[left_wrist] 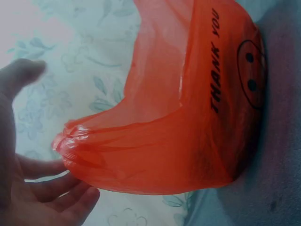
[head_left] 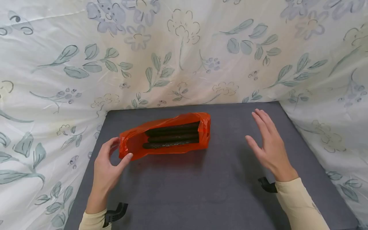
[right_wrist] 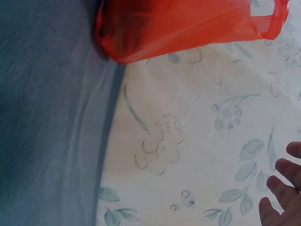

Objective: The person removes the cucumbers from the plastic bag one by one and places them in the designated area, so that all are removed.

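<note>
An orange-red plastic bag (head_left: pixel 135 144) stands with its mouth up, and long dark green cucumbers (head_left: pixel 173 138) lie side by side inside it. In the left wrist view the bag's side (left_wrist: pixel 225 136) carries the words "THANK YOU" and part of a smiley face. At the bag's left end is my left hand (head_left: pixel 107 169), fingertips right at the gathered handle (left_wrist: pixel 73 139) and thumb standing apart from it. Well to the right of the bag, my right hand (head_left: pixel 268 150) hovers over the table with straight fingers, holding nothing.
The bag rests on a dark grey table (head_left: pixel 184 188), toward its back edge. A white cloth (head_left: pixel 184 57) with flower and leaf prints hangs behind the table and along both sides. Black wrist mounts (head_left: pixel 116 213) show at both sleeves.
</note>
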Demonstrator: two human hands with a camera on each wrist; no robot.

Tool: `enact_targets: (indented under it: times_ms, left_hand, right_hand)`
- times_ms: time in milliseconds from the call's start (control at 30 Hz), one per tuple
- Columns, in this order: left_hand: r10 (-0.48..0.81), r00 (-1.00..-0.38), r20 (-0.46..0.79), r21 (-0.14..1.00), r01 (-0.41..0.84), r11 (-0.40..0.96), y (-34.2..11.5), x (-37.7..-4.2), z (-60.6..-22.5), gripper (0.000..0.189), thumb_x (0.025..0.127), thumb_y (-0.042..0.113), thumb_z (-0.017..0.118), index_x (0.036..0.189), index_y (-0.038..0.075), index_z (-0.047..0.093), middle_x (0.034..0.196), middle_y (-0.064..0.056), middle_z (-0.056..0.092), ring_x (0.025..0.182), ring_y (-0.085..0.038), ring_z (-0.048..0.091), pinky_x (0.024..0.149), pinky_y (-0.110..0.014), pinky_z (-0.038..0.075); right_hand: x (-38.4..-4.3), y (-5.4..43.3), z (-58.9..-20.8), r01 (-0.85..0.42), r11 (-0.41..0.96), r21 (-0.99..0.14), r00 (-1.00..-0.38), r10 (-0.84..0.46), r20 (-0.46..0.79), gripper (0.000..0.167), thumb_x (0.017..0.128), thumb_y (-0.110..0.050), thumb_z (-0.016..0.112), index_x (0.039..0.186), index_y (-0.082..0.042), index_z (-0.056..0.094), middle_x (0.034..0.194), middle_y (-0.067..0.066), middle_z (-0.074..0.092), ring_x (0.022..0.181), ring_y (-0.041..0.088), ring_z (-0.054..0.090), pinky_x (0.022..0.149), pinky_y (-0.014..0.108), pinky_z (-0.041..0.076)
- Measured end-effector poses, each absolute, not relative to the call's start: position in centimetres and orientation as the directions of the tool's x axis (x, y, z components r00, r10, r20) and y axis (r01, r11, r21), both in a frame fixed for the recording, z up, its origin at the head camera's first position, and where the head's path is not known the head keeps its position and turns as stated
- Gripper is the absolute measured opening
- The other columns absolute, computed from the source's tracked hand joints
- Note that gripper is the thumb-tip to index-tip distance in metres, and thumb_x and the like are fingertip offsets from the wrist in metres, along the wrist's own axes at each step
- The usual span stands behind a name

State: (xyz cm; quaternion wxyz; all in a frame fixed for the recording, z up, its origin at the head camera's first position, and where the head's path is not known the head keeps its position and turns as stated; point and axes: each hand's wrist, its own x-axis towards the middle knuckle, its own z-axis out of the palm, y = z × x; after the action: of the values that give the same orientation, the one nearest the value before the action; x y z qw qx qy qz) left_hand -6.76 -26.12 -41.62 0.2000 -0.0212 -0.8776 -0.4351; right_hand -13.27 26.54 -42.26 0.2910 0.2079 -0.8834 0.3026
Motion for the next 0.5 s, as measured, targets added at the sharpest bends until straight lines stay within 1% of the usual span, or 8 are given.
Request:
enact_targets:
  times_ms: [100, 167, 233, 333, 433, 500]
  left_hand:
    - [-0.143, -0.916, 0.376, 0.746, 0.207, 0.633, -26.0, -6.7, -41.5, 0.063, 0.093, 0.019, 0.083, 0.149, 0.005, 0.059, 0.142, -0.013, 0.063, 0.128, -0.033, 0.061, 0.109, -0.009, 0.039]
    - [-0.145, -0.918, 0.368, 0.740, 0.195, 0.643, -26.0, -6.6, -41.3, 0.060, 0.094, 0.020, 0.082, 0.148, 0.005, 0.060, 0.139, -0.013, 0.065, 0.126, -0.032, 0.063, 0.106, -0.007, 0.038]
    - [-0.139, -0.923, 0.359, 0.733, 0.186, 0.654, -26.1, -6.6, -41.2, 0.059, 0.096, 0.020, 0.082, 0.148, 0.004, 0.061, 0.138, -0.015, 0.066, 0.123, -0.033, 0.064, 0.104, -0.005, 0.038]
    - [-0.121, -0.930, 0.347, 0.724, 0.184, 0.664, -26.3, -6.6, -41.1, 0.056, 0.098, 0.019, 0.081, 0.148, 0.003, 0.061, 0.136, -0.017, 0.067, 0.120, -0.035, 0.066, 0.103, -0.002, 0.036]
    - [-0.109, -0.936, 0.334, 0.728, 0.182, 0.661, -26.5, -6.7, -40.9, 0.054, 0.099, 0.016, 0.080, 0.148, 0.002, 0.061, 0.134, -0.019, 0.068, 0.118, -0.036, 0.067, 0.102, -0.002, 0.037]
    - [-0.105, -0.942, 0.318, 0.739, 0.177, 0.650, -26.6, -6.8, -40.8, 0.052, 0.100, 0.016, 0.079, 0.147, 0.002, 0.062, 0.133, -0.018, 0.069, 0.118, -0.035, 0.068, 0.103, -0.002, 0.037]
  right_hand:
    - [-13.2, 25.6, -41.7, -0.552, 0.725, -0.411, -0.745, -0.208, 0.633, 0.075, 0.107, -0.054, 0.058, 0.167, -0.012, 0.043, 0.173, 0.009, 0.038, 0.161, 0.034, 0.029, 0.131, 0.054, 0.026]
    - [-13.1, 25.1, -41.3, -0.563, 0.717, -0.412, -0.741, -0.217, 0.635, 0.075, 0.106, -0.054, 0.058, 0.167, -0.013, 0.043, 0.172, 0.009, 0.039, 0.160, 0.033, 0.031, 0.130, 0.054, 0.028]
    - [-13.0, 24.5, -41.0, -0.571, 0.710, -0.411, -0.736, -0.221, 0.640, 0.073, 0.105, -0.051, 0.060, 0.167, -0.014, 0.045, 0.172, 0.007, 0.040, 0.158, 0.033, 0.035, 0.128, 0.052, 0.033]
    - [-12.9, 23.8, -40.5, -0.584, 0.699, -0.412, -0.728, -0.226, 0.648, 0.073, 0.101, -0.042, 0.066, 0.166, -0.015, 0.046, 0.170, 0.006, 0.043, 0.154, 0.033, 0.042, 0.125, 0.048, 0.039]
    - [-12.8, 23.1, -40.1, -0.588, 0.699, -0.406, -0.725, -0.235, 0.647, 0.076, 0.097, -0.035, 0.070, 0.166, -0.014, 0.047, 0.169, 0.005, 0.044, 0.151, 0.033, 0.046, 0.123, 0.045, 0.042]
    - [-12.7, 22.6, -39.9, -0.586, 0.706, -0.398, -0.726, -0.241, 0.644, 0.078, 0.095, -0.033, 0.072, 0.166, -0.014, 0.046, 0.169, 0.005, 0.044, 0.151, 0.033, 0.046, 0.123, 0.047, 0.042]
